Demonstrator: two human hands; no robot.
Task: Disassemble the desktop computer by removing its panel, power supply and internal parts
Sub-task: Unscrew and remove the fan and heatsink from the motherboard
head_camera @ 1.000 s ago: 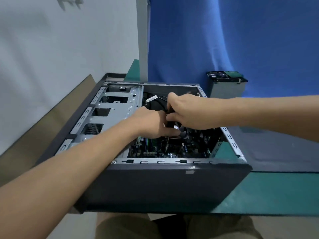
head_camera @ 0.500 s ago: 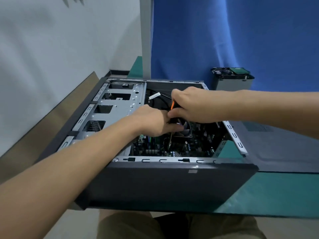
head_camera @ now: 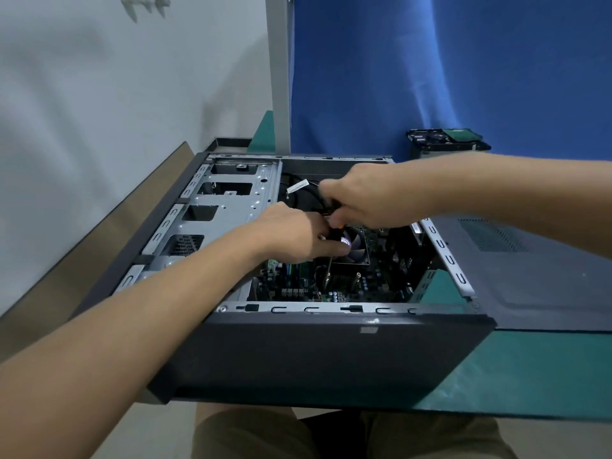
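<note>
- A dark computer case (head_camera: 331,359) lies on its side at the near edge of a green table (head_camera: 530,376), with its open side facing up.
- A green-and-black circuit board (head_camera: 381,283) covers the bottom of the right half of the case. A square fan (head_camera: 357,250) with pale blades sits above the board, near the middle.
- The right hand (head_camera: 367,197) reaches in from the right, just above the fan. Its grip is closed round the orange-and-black handle of a screwdriver (head_camera: 329,270). The thin metal shaft runs down past the fan's near left corner toward the board.
- The left hand (head_camera: 298,236) reaches in from the near left. Its fingers are curled, with the fingertips over the fan's left edge, right by the shaft. Whether its grip holds the shaft, the fan or nothing cannot be told.
- Black cables (head_camera: 303,197), one with a white tag, loop behind the two hands.
- A silver metal frame (head_camera: 231,207) with rectangular openings fills the left half of the case.
- A dark grey side panel (head_camera: 530,276) lies flat on the table, against the case's right edge.
- Farther back on the right stands a small box (head_camera: 443,142) topped with dark and green parts.
- A blue cloth (head_camera: 463,61) hangs behind the table, with a grey post (head_camera: 278,61) and a white wall (head_camera: 99,94) to its left.
- The person's khaki shorts (head_camera: 248,435) show at the bottom.
</note>
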